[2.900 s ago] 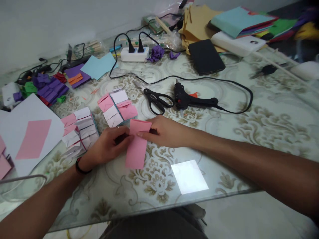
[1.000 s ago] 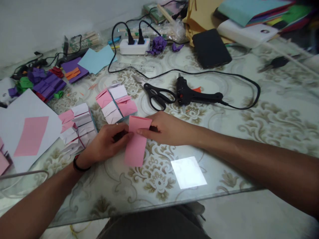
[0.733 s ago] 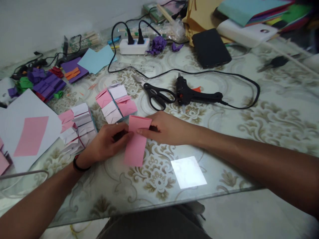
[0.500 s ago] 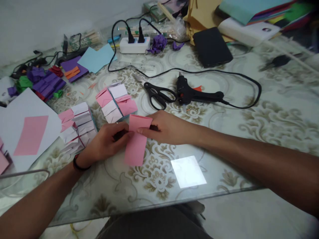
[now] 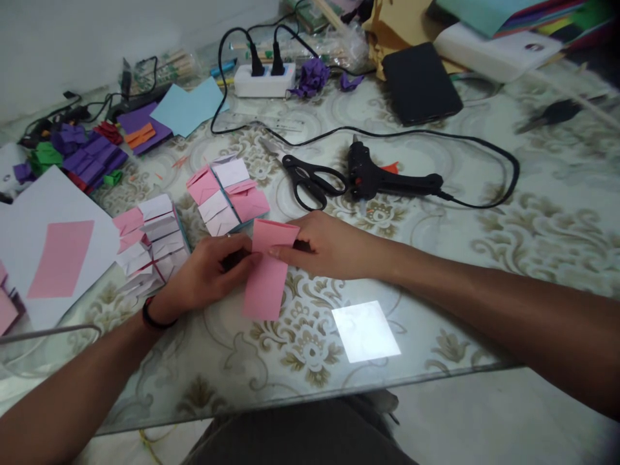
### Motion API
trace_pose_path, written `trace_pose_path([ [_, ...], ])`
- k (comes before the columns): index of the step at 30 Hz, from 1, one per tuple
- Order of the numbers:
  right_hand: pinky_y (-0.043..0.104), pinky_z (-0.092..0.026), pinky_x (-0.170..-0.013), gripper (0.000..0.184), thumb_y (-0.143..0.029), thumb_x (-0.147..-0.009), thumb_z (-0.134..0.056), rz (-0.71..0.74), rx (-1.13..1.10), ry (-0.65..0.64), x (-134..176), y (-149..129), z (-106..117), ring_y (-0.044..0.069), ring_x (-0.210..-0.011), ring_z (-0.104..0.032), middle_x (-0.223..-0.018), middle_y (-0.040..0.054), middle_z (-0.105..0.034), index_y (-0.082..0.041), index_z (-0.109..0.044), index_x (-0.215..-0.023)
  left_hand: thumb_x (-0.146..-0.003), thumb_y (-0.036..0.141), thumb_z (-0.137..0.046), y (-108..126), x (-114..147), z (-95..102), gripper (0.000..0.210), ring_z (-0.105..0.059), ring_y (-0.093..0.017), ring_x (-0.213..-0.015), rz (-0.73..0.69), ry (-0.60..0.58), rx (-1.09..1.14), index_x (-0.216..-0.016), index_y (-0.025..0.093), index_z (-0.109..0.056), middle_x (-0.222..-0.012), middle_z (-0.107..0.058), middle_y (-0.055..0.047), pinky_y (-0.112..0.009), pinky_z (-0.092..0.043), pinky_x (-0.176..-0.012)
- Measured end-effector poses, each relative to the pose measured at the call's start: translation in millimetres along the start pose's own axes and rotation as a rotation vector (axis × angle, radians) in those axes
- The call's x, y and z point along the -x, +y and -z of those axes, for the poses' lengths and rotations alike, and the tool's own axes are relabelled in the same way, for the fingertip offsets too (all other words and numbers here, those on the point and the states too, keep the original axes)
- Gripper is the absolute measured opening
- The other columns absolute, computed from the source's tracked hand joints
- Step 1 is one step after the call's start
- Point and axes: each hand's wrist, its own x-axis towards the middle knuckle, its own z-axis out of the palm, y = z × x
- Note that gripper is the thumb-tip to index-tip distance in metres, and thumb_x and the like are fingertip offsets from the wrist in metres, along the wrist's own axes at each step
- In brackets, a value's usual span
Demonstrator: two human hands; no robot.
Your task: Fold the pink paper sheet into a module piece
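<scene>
A strip of pink paper (image 5: 265, 294), folded over at its top end, is held between both hands above the table. My left hand (image 5: 213, 266) pinches its left edge with thumb and fingertips. On the right edge, my right hand (image 5: 322, 248) grips it, thumb across the front and the other fingers hidden behind. Just beyond my left hand lies a block of folded pink and white papers (image 5: 227, 194). Another block of folded papers (image 5: 152, 242) rests left of that hand. A white square (image 5: 367, 331), paper or a reflection, shows on the table at right.
Black-handled scissors (image 5: 312, 181) and a black glue gun (image 5: 387, 174) lie beyond my right hand. The gun's cord loops back towards a white power strip (image 5: 265, 81). At left, a pink rectangle (image 5: 62, 258) lies on white sheets (image 5: 101, 213). A black flat case (image 5: 421, 84) sits farther back.
The view has shifted slightly. Both hands keep the same hold on the pink paper, which looks almost unchanged.
</scene>
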Motion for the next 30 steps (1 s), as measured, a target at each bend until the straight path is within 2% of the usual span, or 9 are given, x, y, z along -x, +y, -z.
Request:
trace_pose_path([
  [9,0.027,-0.025,-0.059,0.041,-0.045,-0.104,-0.051,-0.056,0.051,-0.023,-0.1,-1.6,0.6,0.008,-0.057,-0.043,-0.063,-0.0019,-0.049,-0.016,-0.054,-0.075,-0.107,0.038,-0.056,1.3,-1.0,0.3,0.031,-0.052,-0.011,-0.060,0.014,-0.016,0.023,-0.087,0.017,-0.069,-0.076,-0.070,-0.002,-0.025,-0.037,-0.055],
  [16,0.027,-0.027,-0.060,0.039,-0.042,-0.104,-0.052,0.000,0.017,0.000,0.3,-0.2,0.8,0.006,-0.058,-0.041,-0.065,-0.0022,-0.050,-0.016,-0.054,-0.075,-0.105,0.035,-0.057,2.2,-0.8,0.1,0.027,-0.050,-0.011,-0.060,0.021,-0.002,-0.004,-0.088,0.018,-0.069,-0.074,-0.068,-0.001,-0.025,-0.038,-0.056],
  [22,0.028,-0.024,-0.061,0.038,-0.040,-0.103,-0.054,-0.016,0.020,0.003,0.5,-1.3,1.7,0.006,-0.056,-0.036,-0.058,-0.0041,-0.043,-0.016,-0.052,-0.073,-0.105,0.035,-0.059,0.3,-0.9,-0.3,0.023,-0.049,-0.010,-0.060,0.022,0.001,-0.001,-0.090,0.020,-0.070,-0.074,-0.066,0.001,-0.026,-0.038,-0.056],
  [30,0.029,-0.023,-0.060,0.042,-0.043,-0.104,-0.054,-0.013,0.010,0.015,0.1,2.0,0.2,0.006,-0.056,-0.038,-0.062,-0.0029,-0.047,-0.015,-0.052,-0.072,-0.105,0.038,-0.060,-0.9,-0.8,-1.0,0.028,-0.051,-0.010,-0.059,0.029,-0.001,-0.008,-0.088,0.018,-0.069,-0.074,-0.070,-0.001,-0.026,-0.038,-0.054],
])
